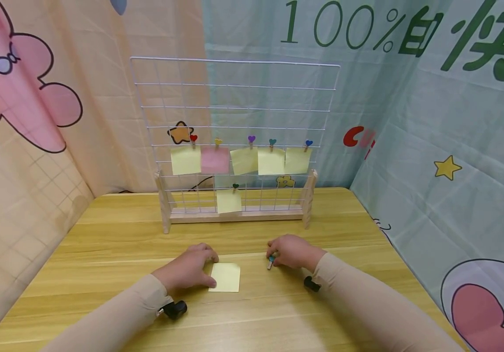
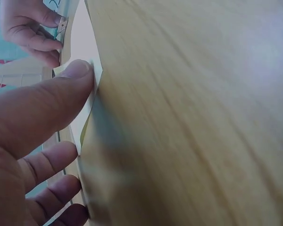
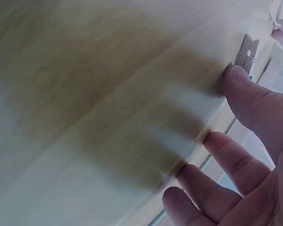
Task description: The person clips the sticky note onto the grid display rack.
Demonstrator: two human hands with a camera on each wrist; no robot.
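A pale yellow sticky note (image 1: 227, 277) is just in front of my left hand (image 1: 192, 268). The thumb (image 2: 78, 70) lies over the note's face near its left edge, and the index finger is at its far side. Several other fingers of that hand rest by the tabletop in the left wrist view. To the right, my right hand (image 1: 293, 252) pinches a small wooden clothespin (image 3: 246, 51) with a blue-green decoration. Its tip points out past the thumb, while the remaining fingers are spread near the table.
Behind the hands stands a white wire grid (image 1: 238, 108) on a wooden base (image 1: 238, 215). Heart-topped clothespins hold several yellow notes (image 1: 271, 161) and one pink note (image 1: 215, 161) on it. The wooden table (image 1: 115, 234) is bordered by printed curtains (image 1: 410, 146).
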